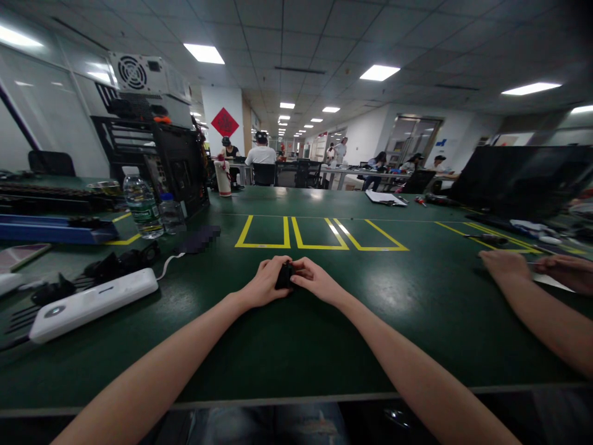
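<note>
Between my two hands, just above or on the green table [222,346], is a small black object [284,277] whose kind I cannot make out. My left hand [264,283] is closed round its left side, thumb below and fingers over the top. From the right, my right hand [315,279] presses its fingertips against the same object. The fingers hide much of it. Beyond my hands, yellow tape outlines [262,245] mark the tabletop.
At left lie a white power strip [95,306] and black parts [115,266]. Behind them stand a water bottle [142,207] and an open computer case [178,164]. At right are a co-worker's hands [507,266], a clipboard [385,198] and a black monitor [523,179].
</note>
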{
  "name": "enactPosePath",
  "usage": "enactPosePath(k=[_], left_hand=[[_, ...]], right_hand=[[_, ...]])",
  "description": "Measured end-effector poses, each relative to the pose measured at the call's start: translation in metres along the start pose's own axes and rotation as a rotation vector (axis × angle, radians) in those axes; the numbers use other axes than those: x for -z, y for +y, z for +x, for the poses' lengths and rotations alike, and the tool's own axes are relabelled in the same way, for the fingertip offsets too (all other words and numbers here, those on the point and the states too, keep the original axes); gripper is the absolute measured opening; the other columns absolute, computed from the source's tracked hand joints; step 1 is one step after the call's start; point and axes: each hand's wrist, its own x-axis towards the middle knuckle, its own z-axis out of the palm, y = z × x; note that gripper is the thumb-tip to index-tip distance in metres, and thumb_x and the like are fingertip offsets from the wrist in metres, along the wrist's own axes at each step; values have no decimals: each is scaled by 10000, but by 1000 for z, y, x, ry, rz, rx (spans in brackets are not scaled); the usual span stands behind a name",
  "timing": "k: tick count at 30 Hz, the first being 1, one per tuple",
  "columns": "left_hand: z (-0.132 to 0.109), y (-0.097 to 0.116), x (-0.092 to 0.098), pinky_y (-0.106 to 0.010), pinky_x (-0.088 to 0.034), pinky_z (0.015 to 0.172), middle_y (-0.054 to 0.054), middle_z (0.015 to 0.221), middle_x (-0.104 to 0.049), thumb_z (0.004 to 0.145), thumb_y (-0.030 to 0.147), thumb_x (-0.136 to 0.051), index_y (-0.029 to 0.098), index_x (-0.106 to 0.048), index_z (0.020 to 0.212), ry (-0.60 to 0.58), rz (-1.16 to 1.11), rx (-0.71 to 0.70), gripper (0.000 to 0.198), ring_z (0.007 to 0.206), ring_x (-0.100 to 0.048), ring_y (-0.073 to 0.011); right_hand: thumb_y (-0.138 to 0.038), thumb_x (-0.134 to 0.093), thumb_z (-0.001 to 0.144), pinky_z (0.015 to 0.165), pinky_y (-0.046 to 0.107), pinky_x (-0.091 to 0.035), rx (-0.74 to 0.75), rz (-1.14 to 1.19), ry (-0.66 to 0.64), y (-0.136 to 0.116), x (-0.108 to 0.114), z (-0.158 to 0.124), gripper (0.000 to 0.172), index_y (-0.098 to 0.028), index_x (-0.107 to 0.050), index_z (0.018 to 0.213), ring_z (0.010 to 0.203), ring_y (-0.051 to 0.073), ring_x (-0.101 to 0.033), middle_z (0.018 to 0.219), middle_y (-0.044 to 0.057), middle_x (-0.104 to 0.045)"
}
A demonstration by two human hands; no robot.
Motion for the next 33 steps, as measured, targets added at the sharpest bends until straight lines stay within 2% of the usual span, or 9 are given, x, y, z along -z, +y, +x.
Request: enactPosePath(k=[6,13,18,27,33], left_hand=[[0,8,11,-414,-249,947,-60,1135,-413,709,242,-550,235,-256,1179,-58,-19,11,554,1062,-416,-214],[0,5,7,-414,-252,944,-56,1125,-419,691,250,-572,236,-263,1173,-37,-22,18,573,1066,-414,-221],[1,1,3,-416,-251,942,-53,1119,-422,687,246,-572,240,-251,1173,-28,-20,14,582,1065,-416,-223],[1,1,2,-415,-253,937,-53,1110,-427,675,230,-572,238,-265,1162,-11,-9,21,576,1058,-421,-222],[1,1,1,-412,-257,932,-53,1108,-433,675,243,-579,242,-269,1165,-10,-13,21,580,1057,-424,-226]], right_hand=[[-187,-628,655,904,371,-388,0,-9,-55,-9,1,-5,355,-200,-429,949,1021,169,-496,1003,15,-496],[-269,-501,765,866,365,-417,14,-43,29,-7,-3,-3,174,-203,-452,918,936,148,-527,929,8,-518],[-250,-526,749,897,369,-396,-21,-51,37,-4,-2,-2,253,-197,-443,982,971,152,-512,995,28,-514],[-197,-616,668,861,354,-425,-5,49,-45,-5,-1,-4,334,-205,-419,938,979,162,-516,992,11,-482],[-270,-514,756,841,346,-432,-2,17,13,-6,-2,-3,178,-199,-445,905,913,141,-533,917,6,-510]])
